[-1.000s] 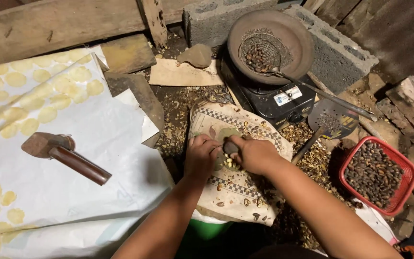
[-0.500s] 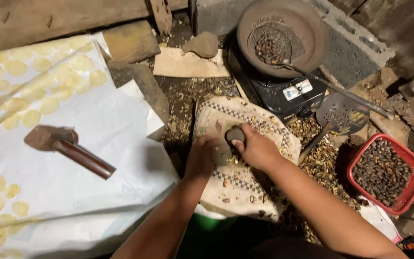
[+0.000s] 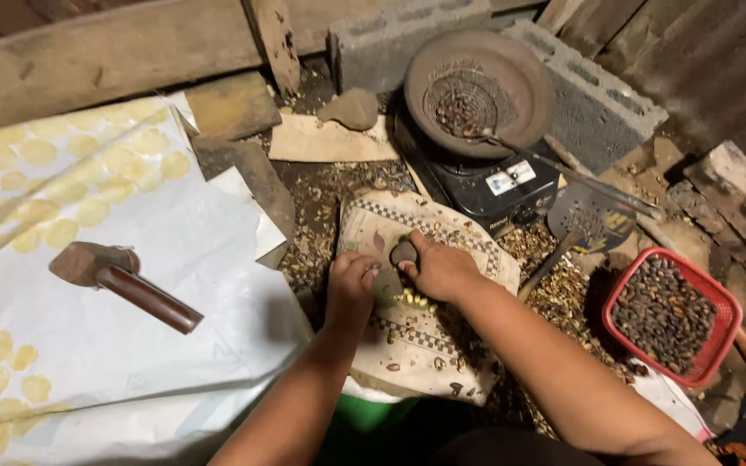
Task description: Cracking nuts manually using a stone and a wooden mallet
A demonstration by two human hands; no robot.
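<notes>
From the head view, my right hand (image 3: 442, 269) is closed around a small dark stone (image 3: 403, 252), smooth and rounded, which sticks out between thumb and fingers. My left hand (image 3: 351, 280) is just beside it, fingers curled in narrow on something small I cannot see clearly. Both hands rest on a worn woven cloth (image 3: 442, 345) with a checkered border, its surface bumpy and stained. Directly under my right hand lies a little heap of pale yellow kernels (image 3: 414, 299), and dark shell pieces are scattered on the cloth nearer to my body.

To the right of my grip, well apart, stands a red plastic basket (image 3: 711, 302) with a mesh wall, full of dark roasted nuts. Between it and my right hand lies a flat metal perforated spatula (image 3: 593, 216). Beyond my hands is a black stove (image 3: 498, 185) that carries a round, rusty brown pan (image 3: 528, 95) with a wire strainer inside. Far to the left of my left hand, a hammer (image 3: 123, 280) with a round brown wooden handle lies on a white sheet (image 3: 114, 345) with flat yellow discs.
</notes>
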